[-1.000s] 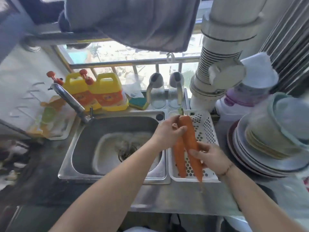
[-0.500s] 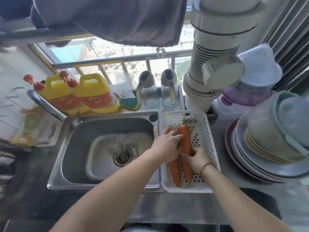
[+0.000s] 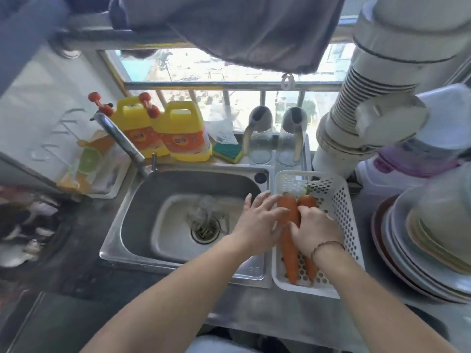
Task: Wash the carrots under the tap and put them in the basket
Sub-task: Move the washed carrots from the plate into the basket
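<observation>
Two orange carrots lie side by side in the white perforated basket (image 3: 342, 200) to the right of the steel sink (image 3: 153, 207): the left carrot (image 3: 290, 258) and the right carrot (image 3: 307, 200), thick ends away from me. My right hand (image 3: 314, 230) lies on top of them with its fingers curled over their middle, hiding that part. Over the sink's right rim, my left hand (image 3: 257, 222) has its fingers spread, the fingertips just beside the left carrot. The tap (image 3: 119, 138) slants over the sink's back left corner; no water stream shows.
Two yellow detergent bottles (image 3: 183, 133) and a sponge (image 3: 228, 151) stand behind the sink. Stacked plates and bowls (image 3: 420, 250) crowd the counter right of the basket. A wide white pipe (image 3: 356, 110) rises behind the basket, and a grey cloth (image 3: 242, 26) hangs overhead.
Both hands lowered the carrots into the basket, where they now lie flat. My left hand has let go and opened toward the sink; my right hand stays on the carrots.
</observation>
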The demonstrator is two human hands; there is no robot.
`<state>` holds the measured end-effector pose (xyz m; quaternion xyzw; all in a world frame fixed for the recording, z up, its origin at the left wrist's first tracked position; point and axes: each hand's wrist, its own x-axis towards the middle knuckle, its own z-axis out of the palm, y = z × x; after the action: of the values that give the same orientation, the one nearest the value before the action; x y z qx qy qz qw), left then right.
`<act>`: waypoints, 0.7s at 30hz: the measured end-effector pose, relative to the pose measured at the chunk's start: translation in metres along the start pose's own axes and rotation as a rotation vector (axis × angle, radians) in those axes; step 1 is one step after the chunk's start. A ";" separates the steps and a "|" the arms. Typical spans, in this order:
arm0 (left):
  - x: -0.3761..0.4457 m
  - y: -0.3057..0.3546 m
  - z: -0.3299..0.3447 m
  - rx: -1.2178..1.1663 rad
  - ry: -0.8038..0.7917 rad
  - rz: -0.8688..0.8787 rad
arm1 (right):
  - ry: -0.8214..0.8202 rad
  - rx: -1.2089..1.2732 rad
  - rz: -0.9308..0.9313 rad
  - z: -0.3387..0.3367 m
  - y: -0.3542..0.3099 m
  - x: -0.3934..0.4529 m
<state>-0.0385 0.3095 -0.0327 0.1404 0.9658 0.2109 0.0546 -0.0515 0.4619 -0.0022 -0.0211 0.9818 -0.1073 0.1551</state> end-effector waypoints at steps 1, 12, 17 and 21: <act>-0.011 -0.009 -0.007 -0.026 0.075 -0.021 | 0.045 0.026 -0.069 -0.005 -0.019 -0.001; -0.259 -0.179 -0.108 -0.116 0.428 -0.590 | -0.117 0.027 -0.807 0.061 -0.300 -0.076; -0.402 -0.241 -0.128 -0.140 0.562 -0.852 | -0.276 -0.088 -0.975 0.119 -0.419 -0.140; -0.489 -0.278 -0.139 -0.159 0.630 -0.981 | -0.352 -0.144 -1.049 0.163 -0.492 -0.182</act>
<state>0.3368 -0.1312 -0.0013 -0.3967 0.8690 0.2641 -0.1334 0.1761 -0.0376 0.0079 -0.5352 0.8038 -0.0975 0.2406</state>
